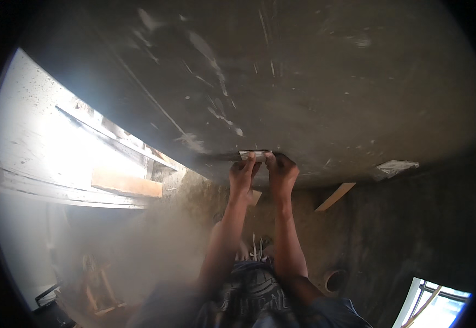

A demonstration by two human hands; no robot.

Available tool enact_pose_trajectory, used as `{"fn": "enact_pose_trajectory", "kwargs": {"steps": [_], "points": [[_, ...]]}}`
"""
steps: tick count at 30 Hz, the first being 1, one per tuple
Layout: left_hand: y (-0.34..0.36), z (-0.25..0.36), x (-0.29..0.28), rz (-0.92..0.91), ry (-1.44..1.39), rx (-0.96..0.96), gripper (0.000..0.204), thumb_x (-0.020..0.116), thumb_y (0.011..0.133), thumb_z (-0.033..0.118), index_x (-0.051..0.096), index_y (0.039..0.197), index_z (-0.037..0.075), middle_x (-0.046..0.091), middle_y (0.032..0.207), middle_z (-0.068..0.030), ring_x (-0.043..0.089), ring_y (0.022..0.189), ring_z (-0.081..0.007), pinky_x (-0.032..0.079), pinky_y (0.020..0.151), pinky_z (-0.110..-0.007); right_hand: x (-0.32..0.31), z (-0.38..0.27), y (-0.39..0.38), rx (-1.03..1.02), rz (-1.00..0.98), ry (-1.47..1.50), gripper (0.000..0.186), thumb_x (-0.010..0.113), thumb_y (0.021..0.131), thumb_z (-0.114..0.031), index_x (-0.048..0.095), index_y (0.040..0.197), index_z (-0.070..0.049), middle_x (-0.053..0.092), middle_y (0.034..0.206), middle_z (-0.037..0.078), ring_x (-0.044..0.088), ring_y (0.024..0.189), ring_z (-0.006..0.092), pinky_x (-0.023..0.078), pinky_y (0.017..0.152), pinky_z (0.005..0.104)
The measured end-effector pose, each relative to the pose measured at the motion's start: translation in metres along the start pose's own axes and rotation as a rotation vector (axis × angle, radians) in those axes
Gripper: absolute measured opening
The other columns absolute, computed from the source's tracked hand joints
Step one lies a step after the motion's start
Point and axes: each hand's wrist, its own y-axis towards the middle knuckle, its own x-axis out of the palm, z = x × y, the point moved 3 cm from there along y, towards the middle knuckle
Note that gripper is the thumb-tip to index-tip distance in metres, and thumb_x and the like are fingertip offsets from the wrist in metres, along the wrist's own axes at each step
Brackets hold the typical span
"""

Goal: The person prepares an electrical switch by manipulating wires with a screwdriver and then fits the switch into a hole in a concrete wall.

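Observation:
A small pale rectangular piece (258, 156) lies against the grey wall (325, 109) in front of me. I cannot make out its kind or whether it is fixed to the wall. My left hand (241, 174) grips its left part, with the thumb pointing up across its face. On the other side my right hand (283, 174) has its thumb on the piece's right part, and its other fingers are curled. Both forearms reach up from below. The fingertips behind the piece are hidden.
White smears mark the wall. A crumpled pale sheet (396, 168) sits to the right, above a wooden board (335, 197). At the left, a bright opening has an orange-brown block (127, 182) on its ledge. A wooden frame (102, 290) stands lower left; a round object (334, 281) lies lower right.

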Motion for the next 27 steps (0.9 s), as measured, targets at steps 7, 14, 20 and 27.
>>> {"fn": "enact_pose_trajectory", "kwargs": {"steps": [7,14,20,27], "points": [[-0.005,0.019,0.009,-0.012,0.191,-0.052,0.061,0.074,0.086,0.052,0.063,0.106,-0.005,0.064,0.095,-0.0073,0.065,0.083,-0.0141,0.056,0.075,-0.024,0.000,-0.005,0.003,-0.102,0.067,0.044,0.036,0.075,0.087,-0.027,0.064,0.076,0.005,0.060,0.060,0.012,0.054,0.057,0.0136,0.046,0.056,0.0322],[0.002,0.014,-0.001,-0.062,0.031,-0.103,0.067,0.067,0.087,0.060,0.062,0.108,-0.004,0.066,0.094,-0.0109,0.067,0.085,-0.0167,0.059,0.073,-0.027,-0.015,-0.009,-0.009,-0.369,0.104,0.075,0.028,0.072,0.089,-0.021,0.067,0.102,0.003,0.070,0.089,0.018,0.071,0.083,0.0270,0.055,0.068,0.0343],[-0.006,0.012,-0.005,-0.062,0.005,-0.155,0.063,0.071,0.087,0.053,0.056,0.113,-0.002,0.065,0.100,-0.0121,0.067,0.089,-0.0196,0.060,0.075,-0.032,-0.015,-0.008,-0.025,-0.367,0.022,0.133,0.029,0.067,0.091,-0.013,0.064,0.117,0.001,0.068,0.106,0.018,0.069,0.098,0.0290,0.058,0.073,0.0350],[-0.023,0.027,0.000,0.058,0.129,-0.043,0.064,0.073,0.085,0.052,0.049,0.126,0.008,0.053,0.123,-0.0094,0.054,0.113,-0.0193,0.058,0.081,-0.037,-0.011,0.000,-0.022,-0.287,-0.038,0.176,0.024,0.061,0.090,-0.004,0.060,0.114,0.000,0.067,0.108,0.018,0.068,0.102,0.0301,0.056,0.074,0.0373]]}}
